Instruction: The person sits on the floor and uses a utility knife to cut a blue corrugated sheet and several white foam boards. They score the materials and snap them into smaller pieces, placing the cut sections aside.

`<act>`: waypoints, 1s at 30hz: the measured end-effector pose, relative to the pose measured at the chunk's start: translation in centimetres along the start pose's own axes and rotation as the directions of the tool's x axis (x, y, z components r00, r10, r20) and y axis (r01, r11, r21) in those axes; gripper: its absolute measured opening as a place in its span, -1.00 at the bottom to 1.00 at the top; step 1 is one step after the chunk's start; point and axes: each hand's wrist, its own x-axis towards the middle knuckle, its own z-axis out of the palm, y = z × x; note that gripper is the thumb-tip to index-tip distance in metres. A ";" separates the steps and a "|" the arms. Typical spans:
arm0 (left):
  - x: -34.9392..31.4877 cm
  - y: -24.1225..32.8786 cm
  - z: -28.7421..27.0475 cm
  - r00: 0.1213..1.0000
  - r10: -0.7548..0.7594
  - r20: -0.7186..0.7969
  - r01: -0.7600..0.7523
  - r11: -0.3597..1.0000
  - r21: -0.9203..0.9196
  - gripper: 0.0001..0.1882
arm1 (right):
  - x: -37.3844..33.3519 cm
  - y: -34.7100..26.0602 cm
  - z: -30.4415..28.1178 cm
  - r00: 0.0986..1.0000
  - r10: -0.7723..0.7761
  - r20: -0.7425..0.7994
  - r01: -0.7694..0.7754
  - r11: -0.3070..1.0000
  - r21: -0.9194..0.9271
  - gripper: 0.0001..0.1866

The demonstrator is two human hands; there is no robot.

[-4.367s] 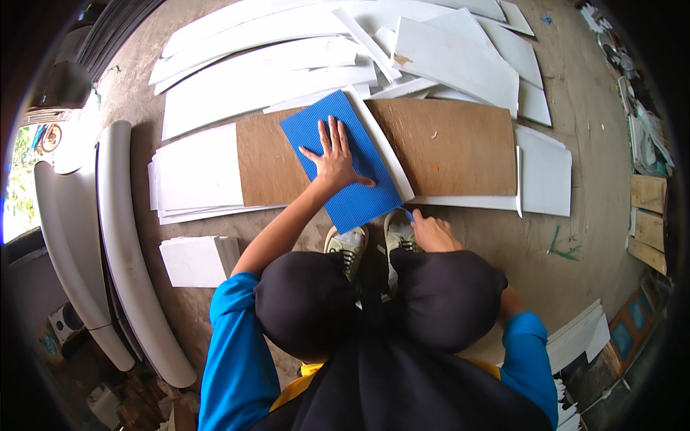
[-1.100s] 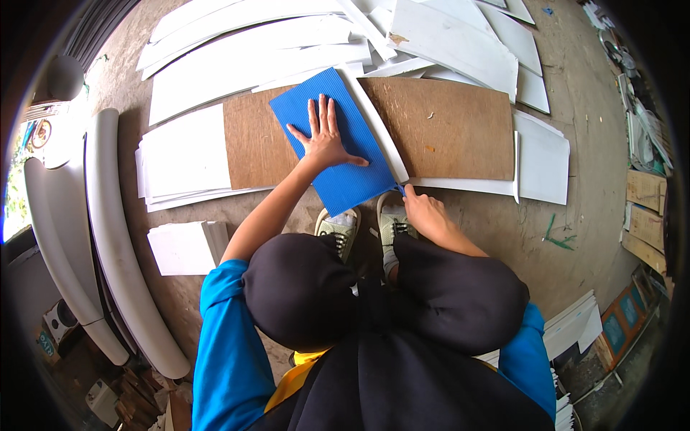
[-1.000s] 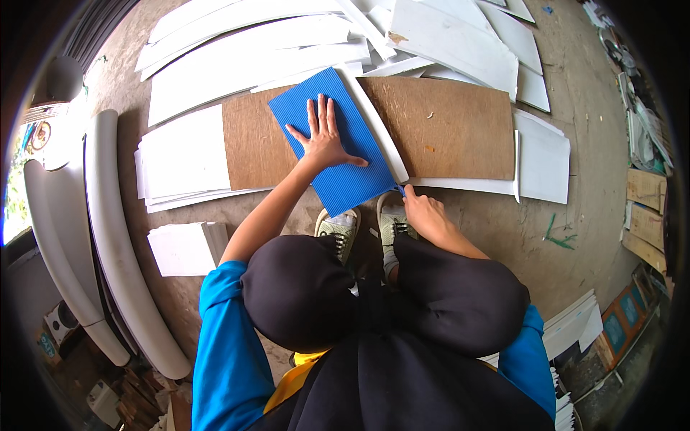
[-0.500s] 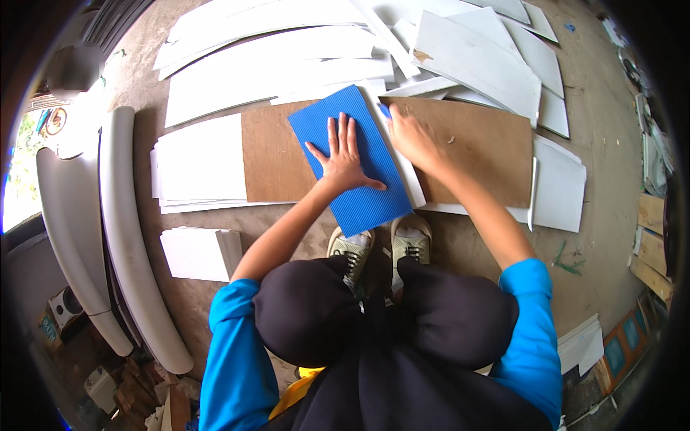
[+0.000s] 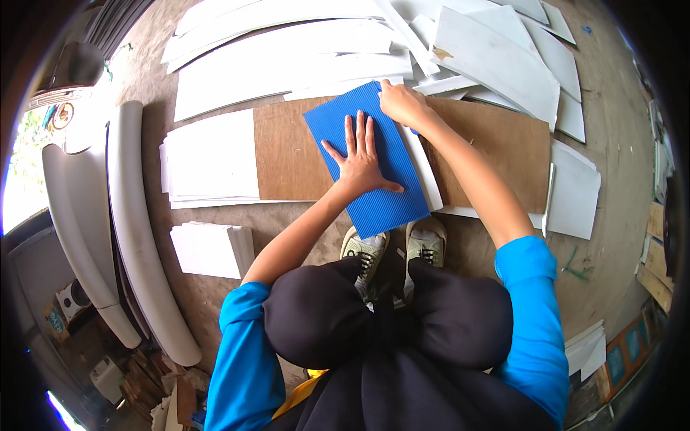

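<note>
A blue ribbed sheet (image 5: 392, 179) lies aslant over a brown board (image 5: 287, 151), with a white strip (image 5: 424, 169) showing along its right edge. My left hand (image 5: 359, 169) presses flat on the blue sheet, fingers spread. At the sheet's far right corner, my right hand (image 5: 402, 104) is closed round a slim blue-handled cutter (image 5: 415, 131). Only a bit of its handle shows below the palm; its blade is hidden.
White panels (image 5: 287, 65) lie piled beyond the board, with loose angled ones (image 5: 503, 65) at the far right. A small white stack (image 5: 208, 248) sits at the near left, beside long white rolls (image 5: 147, 237). My shoes (image 5: 425, 244) are close to the sheet's near end.
My right hand has moved away from me along the sheet's right edge to its far corner. My left hand stays in place on the sheet. The whole view has shifted slightly.
</note>
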 end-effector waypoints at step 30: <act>-2.3 -3.5 -1.3 0.912 -0.350 -0.214 0.260 0.896 -0.359 -0.04 | -18.1 11.4 -1.8 0.923 0.164 -0.350 -0.219 0.968 -0.124 -0.74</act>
